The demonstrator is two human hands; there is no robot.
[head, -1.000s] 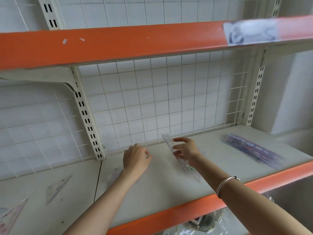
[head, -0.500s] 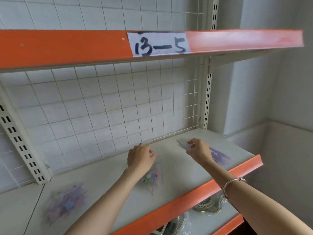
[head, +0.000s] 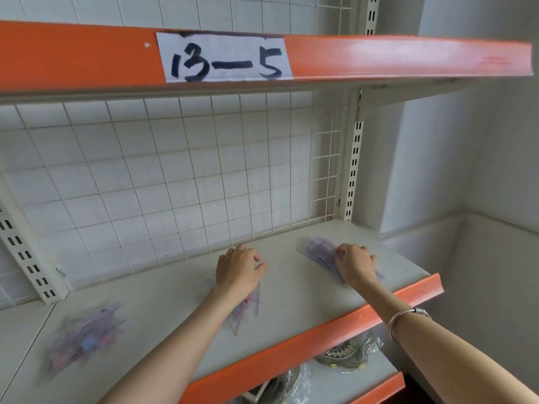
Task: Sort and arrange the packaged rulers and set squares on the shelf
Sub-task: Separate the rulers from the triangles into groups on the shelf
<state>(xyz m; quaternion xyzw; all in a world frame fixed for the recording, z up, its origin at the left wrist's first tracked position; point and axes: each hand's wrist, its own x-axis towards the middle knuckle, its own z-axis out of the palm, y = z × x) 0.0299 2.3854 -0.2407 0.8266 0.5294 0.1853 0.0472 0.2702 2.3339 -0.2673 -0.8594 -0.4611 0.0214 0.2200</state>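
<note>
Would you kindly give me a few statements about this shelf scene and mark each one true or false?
1. The paper label on the upper shelf edge reads 13-5. True.
2. The right hand rests on a pack of rulers near the shelf's right end. True.
3. The left hand is lifted well above the shelf. False: it is down on a triangular set square pack.
4. A bracelet is on the left wrist. False: it is on the right wrist.
5. A blurred pile of packs lies at the left of the shelf. True.
</note>
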